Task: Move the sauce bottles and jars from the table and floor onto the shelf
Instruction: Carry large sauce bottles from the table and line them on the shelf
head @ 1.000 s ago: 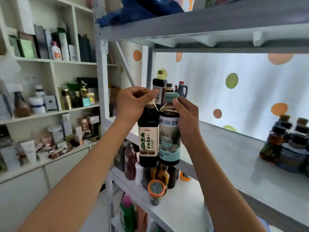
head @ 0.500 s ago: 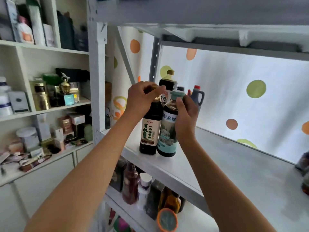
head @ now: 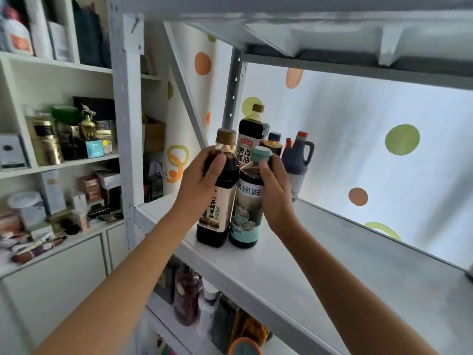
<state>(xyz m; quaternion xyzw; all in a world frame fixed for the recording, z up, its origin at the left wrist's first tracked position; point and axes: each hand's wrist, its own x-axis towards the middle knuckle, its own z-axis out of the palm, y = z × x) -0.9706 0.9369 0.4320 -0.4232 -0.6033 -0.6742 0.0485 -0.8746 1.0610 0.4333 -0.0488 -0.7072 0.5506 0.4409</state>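
Dark soy fills both bottles we are setting down on the white shelf (head: 294, 265). Our left hand (head: 202, 183) wraps the shoulder of the brown-capped bottle (head: 217, 198), thumb across the front, and our right hand (head: 275, 193) curls round the neck of the teal-capped bottle (head: 249, 201) just under its cap. The two bottles stand upright, touching side by side, with their bases on or just at the shelf surface near its front edge; we cannot tell for certain that their full weight is down.

To finish this step well, we judge that we should slide the pair a little deeper, away from the lip, since they sit close to the edge. We should push low and evenly, because tall narrow bottles gripped high will tip if shoved from the top. Behind them stands a cluster of bottles (head: 276, 149) in the back corner, so we should stop just short of it to avoid knocking them. Only once both bases feel flat should we loosen our fingers, one hand at a time, and draw back without brushing the caps.
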